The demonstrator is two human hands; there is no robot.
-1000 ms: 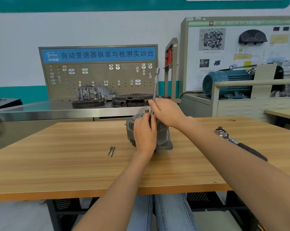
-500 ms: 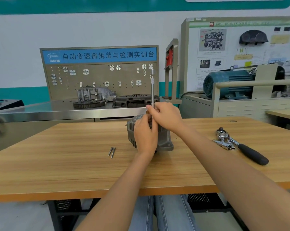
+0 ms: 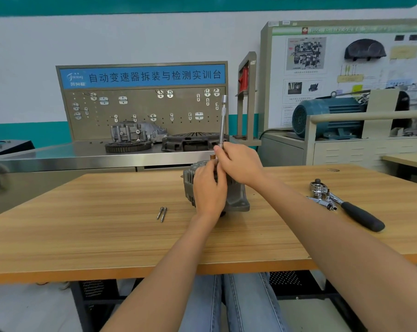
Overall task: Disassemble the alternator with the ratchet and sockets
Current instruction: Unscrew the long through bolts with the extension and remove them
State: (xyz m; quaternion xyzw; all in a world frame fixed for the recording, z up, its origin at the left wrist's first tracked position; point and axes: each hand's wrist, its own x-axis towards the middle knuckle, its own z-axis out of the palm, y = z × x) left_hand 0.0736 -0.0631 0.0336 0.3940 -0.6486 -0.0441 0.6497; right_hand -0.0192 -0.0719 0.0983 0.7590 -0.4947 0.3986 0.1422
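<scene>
A grey alternator (image 3: pixel 236 200) stands on the wooden table (image 3: pixel 107 236) at its middle. My left hand (image 3: pixel 208 190) grips the alternator's housing from the near side. My right hand (image 3: pixel 238 164) pinches the lower end of a long chrome extension bar (image 3: pixel 223 121), which rises almost upright from the top of the alternator. Its lower tip is hidden by my fingers. A ratchet (image 3: pixel 346 207) with a black handle lies on the table to the right, with loose sockets beside its head. Two removed bolts (image 3: pixel 162 213) lie left of the alternator.
Behind the table stands a steel bench (image 3: pixel 59 156) with a pegboard, a gearbox housing (image 3: pixel 135 134) and a clutch plate (image 3: pixel 193 141). A blue electric motor (image 3: pixel 327 117) sits on a cabinet at the right. My legs are under the table's near edge.
The extension bar has swung from a slight rightward lean to nearly upright, and my right hand has shifted a little on it. My left hand stays on the alternator. The view has shifted slightly.
</scene>
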